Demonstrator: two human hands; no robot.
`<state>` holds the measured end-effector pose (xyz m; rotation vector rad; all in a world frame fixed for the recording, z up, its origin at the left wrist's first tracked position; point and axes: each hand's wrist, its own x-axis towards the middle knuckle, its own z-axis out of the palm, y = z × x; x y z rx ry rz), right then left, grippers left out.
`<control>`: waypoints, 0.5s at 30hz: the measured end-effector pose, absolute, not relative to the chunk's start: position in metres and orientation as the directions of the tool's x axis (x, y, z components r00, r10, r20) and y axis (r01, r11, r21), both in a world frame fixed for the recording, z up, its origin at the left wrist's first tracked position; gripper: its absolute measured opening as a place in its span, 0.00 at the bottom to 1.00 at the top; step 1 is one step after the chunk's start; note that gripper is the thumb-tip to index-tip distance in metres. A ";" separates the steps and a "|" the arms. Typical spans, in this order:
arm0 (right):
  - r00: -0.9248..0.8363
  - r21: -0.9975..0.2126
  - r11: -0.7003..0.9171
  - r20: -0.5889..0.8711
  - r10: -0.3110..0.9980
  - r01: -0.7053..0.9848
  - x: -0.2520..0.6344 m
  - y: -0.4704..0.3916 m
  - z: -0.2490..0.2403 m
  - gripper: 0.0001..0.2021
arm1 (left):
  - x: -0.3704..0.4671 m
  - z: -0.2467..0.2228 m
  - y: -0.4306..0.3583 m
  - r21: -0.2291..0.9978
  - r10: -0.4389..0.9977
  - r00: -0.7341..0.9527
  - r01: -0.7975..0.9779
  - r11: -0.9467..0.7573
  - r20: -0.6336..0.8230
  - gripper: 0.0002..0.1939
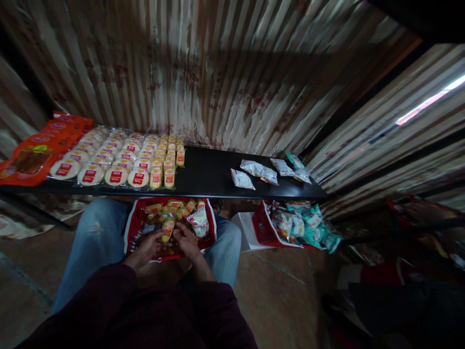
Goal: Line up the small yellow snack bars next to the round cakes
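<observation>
My left hand (149, 246) grips a small yellow wrapped snack cake (167, 230) with a red label, held over the red basket (128, 228) between my knees. Beside the cake is my right hand (186, 240), its fingers curled in; anything they hold is hidden. More yellow wrapped cakes (176, 203) lie loose in the basket. A white snack packet (199, 220) with a striped edge lies at the basket's right side. On the black shelf (207, 169) ahead, similar yellow cakes (169, 165) stand in rows.
Left on the shelf are round white wrapped cakes (116, 175) in rows and an orange packet (47, 148). Several white packets (256, 169) lie toward its right end. A second red basket (263, 225) holds green and white packets (312, 225). Striped curtain (203, 72) hangs behind.
</observation>
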<state>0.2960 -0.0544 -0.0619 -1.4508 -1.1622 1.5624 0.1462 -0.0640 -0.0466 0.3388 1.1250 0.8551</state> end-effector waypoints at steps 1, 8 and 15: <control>-0.138 -0.934 -0.350 -0.356 0.924 0.069 0.296 -0.054 -0.062 0.20 | 0.146 -0.047 -0.064 0.636 0.746 0.167 -0.426 0.644 -0.644 0.12; -0.135 -0.939 -0.343 -0.336 0.932 -0.034 0.297 -0.052 -0.073 0.22 | 0.146 -0.051 -0.064 0.668 0.776 0.157 -0.423 0.612 -0.611 0.17; -0.139 -0.927 -0.361 -0.345 0.928 -0.105 0.294 -0.051 -0.074 0.21 | 0.147 -0.049 -0.062 0.688 0.797 0.163 -0.425 0.589 -0.582 0.20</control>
